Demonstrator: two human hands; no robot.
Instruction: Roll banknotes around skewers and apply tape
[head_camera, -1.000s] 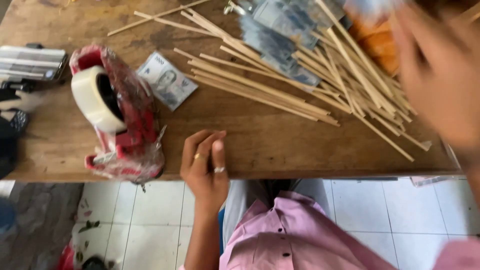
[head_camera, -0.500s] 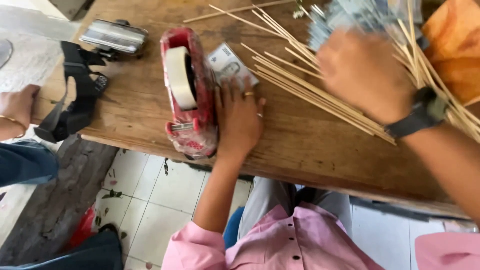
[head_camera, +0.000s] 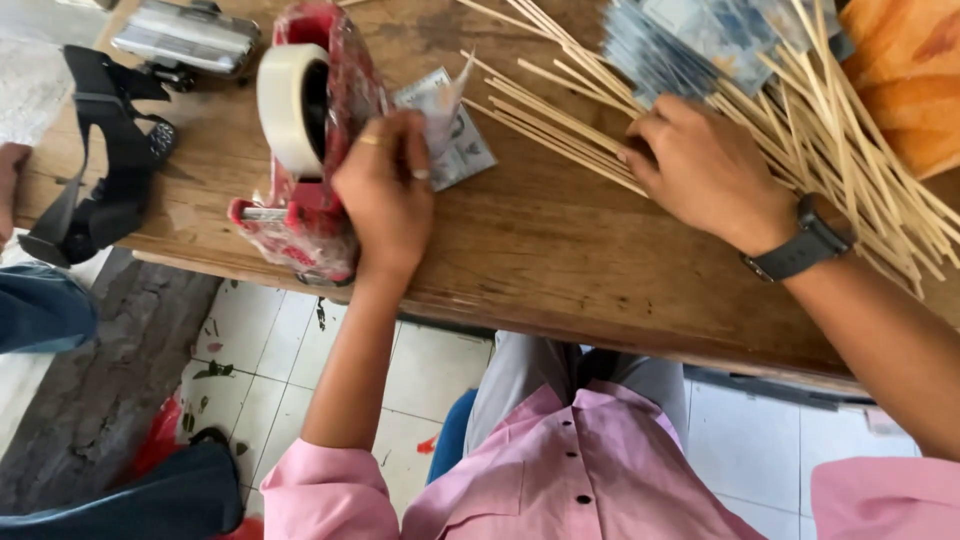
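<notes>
My left hand (head_camera: 385, 195) lies on the wooden table (head_camera: 560, 260) beside a red tape dispenser (head_camera: 320, 190) holding a white tape roll (head_camera: 285, 110). Its fingertips pinch the edge of a grey banknote (head_camera: 455, 140), whose corner curls up off the wood. My right hand (head_camera: 705, 170), with a dark watch (head_camera: 800, 250) on the wrist, rests on a spread pile of thin wooden sticks (head_camera: 560, 125), fingers curled onto them. A fan of more banknotes (head_camera: 680, 40) lies under the sticks just beyond that hand.
An orange bag (head_camera: 910, 70) sits at the top right corner. A silver metal tool (head_camera: 185, 35) and a black strap-like object (head_camera: 110, 170) lie at the table's left end. Another person's hand (head_camera: 10, 180) and blue-clad leg (head_camera: 40, 310) are at the far left. White tiled floor (head_camera: 270, 340) lies below the near edge.
My left hand moved from the table's near edge up to the banknote beside the dispenser. My right hand came down from the air onto the sticks.
</notes>
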